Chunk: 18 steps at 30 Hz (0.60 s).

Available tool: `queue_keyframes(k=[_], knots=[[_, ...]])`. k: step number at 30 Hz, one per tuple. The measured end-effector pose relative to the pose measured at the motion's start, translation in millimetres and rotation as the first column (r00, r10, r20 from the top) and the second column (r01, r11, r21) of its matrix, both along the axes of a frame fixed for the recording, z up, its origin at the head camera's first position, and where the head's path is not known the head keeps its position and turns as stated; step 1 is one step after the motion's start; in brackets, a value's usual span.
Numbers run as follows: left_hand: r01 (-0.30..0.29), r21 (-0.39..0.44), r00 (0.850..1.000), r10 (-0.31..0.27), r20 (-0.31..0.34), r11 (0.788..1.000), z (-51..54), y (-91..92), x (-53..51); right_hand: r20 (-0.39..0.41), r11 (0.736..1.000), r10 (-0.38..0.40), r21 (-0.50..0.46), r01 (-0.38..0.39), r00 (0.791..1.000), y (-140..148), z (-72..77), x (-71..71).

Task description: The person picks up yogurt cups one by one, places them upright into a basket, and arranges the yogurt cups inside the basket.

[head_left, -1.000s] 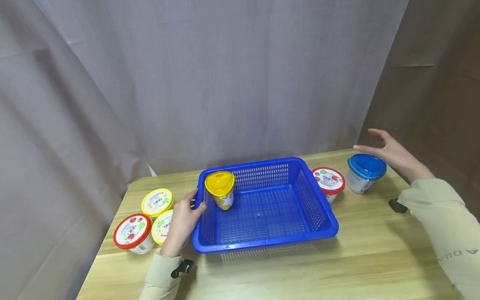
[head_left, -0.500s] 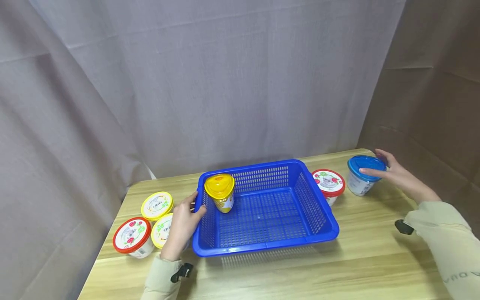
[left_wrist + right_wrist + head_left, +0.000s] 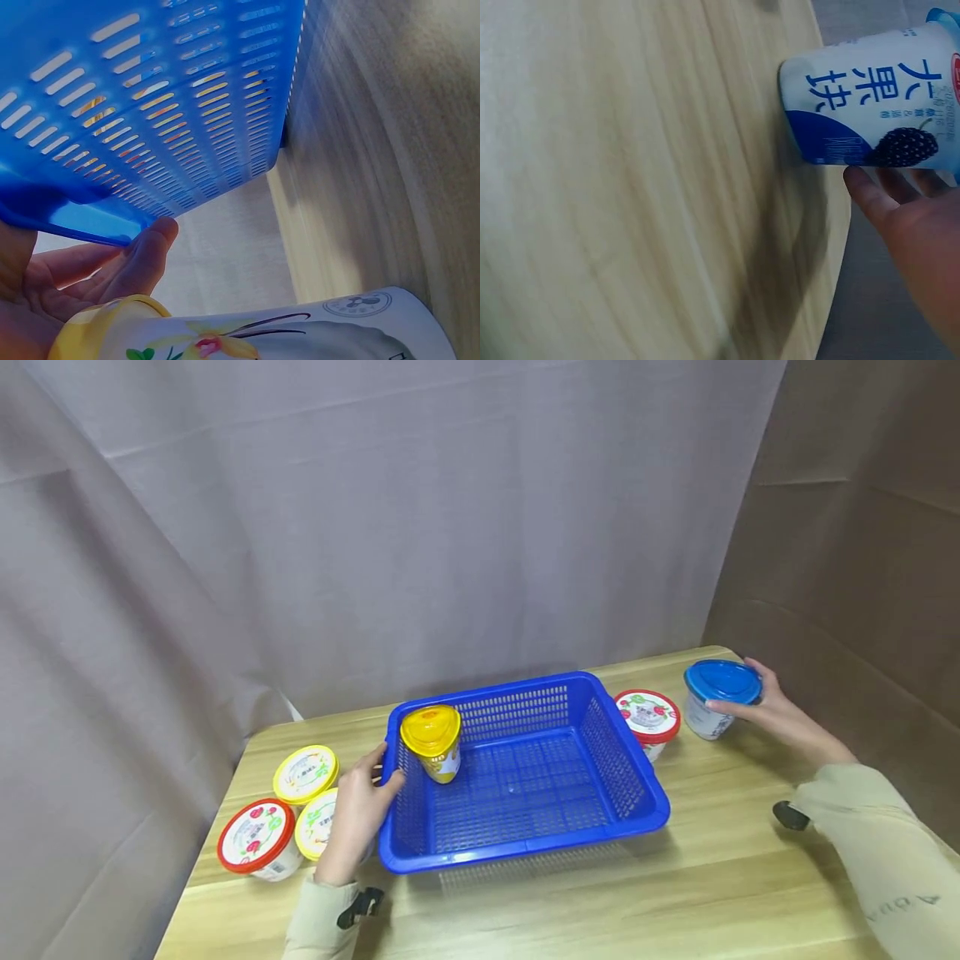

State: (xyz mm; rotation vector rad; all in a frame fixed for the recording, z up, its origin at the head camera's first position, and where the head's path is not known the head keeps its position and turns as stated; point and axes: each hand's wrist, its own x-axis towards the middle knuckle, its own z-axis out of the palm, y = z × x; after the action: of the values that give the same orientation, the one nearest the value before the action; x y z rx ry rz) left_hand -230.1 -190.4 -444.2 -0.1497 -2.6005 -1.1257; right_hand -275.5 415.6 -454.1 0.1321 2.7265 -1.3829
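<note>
My left hand [image 3: 360, 810] grips the left rim of a blue plastic basket [image 3: 525, 843], thumb over the inside and fingers outside, under the rim in the left wrist view. A yogurt cup with a yellow lid [image 3: 431, 732] stands inside at the basket's left end. At the right, my right hand [image 3: 787, 718] holds a yogurt cup with a blue lid [image 3: 723, 683], thumb on the near side and fingers round the far side. The right wrist view shows blackberry-like fruit printed on that blue-lidded cup [image 3: 877, 105]; whether its base touches the table cannot be told.
Left of the basket stand a red-lidded tub [image 3: 258, 837] and two yellow-lidded tubs, one at the back [image 3: 306, 774] and one partly behind my left hand. Another red-lidded tub [image 3: 648, 717] sits against the basket's right side. A grey curtain [image 3: 450, 527] hangs behind the wooden table [image 3: 720, 893].
My right hand has come down from above the blue-lidded cup and taken hold of its side. The left hand stays on the basket rim. The whole head view has shifted slightly.
</note>
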Motion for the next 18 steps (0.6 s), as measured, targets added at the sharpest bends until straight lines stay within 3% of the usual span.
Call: queue_keyframes(k=[4,10,18], knots=[[-0.031,0.009,1.000,0.031,0.000,0.999,-0.3,-5.6,3.7,-0.001,1.000,-0.009,0.008,0.009,1.000,-9.2,-0.5,-9.1],[-0.020,0.018,1.000,0.020,0.017,1.000,-1.8,-4.0,3.6,0.009,0.999,-0.037,-0.010,0.037,0.999,-6.8,-0.7,-6.2],[-0.008,0.015,1.000,0.007,0.012,1.000,1.8,2.3,-1.9,-0.080,0.990,-0.104,-0.103,0.095,0.991,2.8,8.9,-0.6]])
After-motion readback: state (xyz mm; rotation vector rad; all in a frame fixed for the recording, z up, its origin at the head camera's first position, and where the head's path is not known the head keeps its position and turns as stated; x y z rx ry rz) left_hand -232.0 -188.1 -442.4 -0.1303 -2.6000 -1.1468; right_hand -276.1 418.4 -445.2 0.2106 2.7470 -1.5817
